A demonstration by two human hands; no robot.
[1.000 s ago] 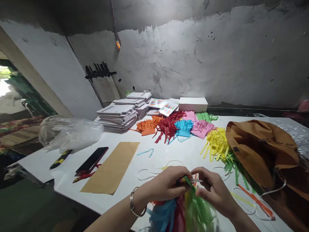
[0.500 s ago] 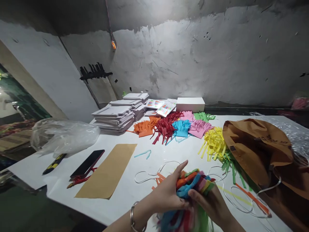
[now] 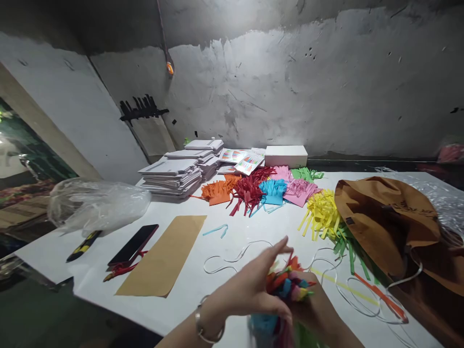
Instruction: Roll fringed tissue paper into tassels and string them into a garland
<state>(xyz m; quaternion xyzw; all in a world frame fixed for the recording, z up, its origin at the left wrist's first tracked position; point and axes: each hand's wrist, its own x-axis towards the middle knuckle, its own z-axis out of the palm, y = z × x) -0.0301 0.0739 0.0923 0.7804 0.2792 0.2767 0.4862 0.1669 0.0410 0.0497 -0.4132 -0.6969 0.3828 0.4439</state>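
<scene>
My right hand [image 3: 312, 300] is closed round a bundle of paper fringe strips [image 3: 288, 285] in orange, blue, pink, yellow and green. My left hand [image 3: 255, 285], with a silver bangle at the wrist, curls round the bundle's other side, its index finger stretched up and its thumb across the front. The upper ends of the strips bunch between the hands, while blurred lengths hang below them. A white cord [image 3: 221, 265] loops across the white table behind the left hand. To the right of my hands lie more cord and an orange strip [image 3: 380, 295].
Fringed paper bundles lie behind: orange [image 3: 216, 193], dark red [image 3: 246, 193], blue [image 3: 272, 191], pink [image 3: 300, 191] and yellow [image 3: 322, 212]. A brown bag [image 3: 384, 212] stands right. At left are brown paper [image 3: 165, 256], a phone [image 3: 133, 245], a cutter [image 3: 83, 246] and stacked white packets [image 3: 170, 174].
The bundle has turned and bunched between my hands, with the strip ends now pointing up. My right hand has closed further round it, and the orange strips near the left hand no longer show.
</scene>
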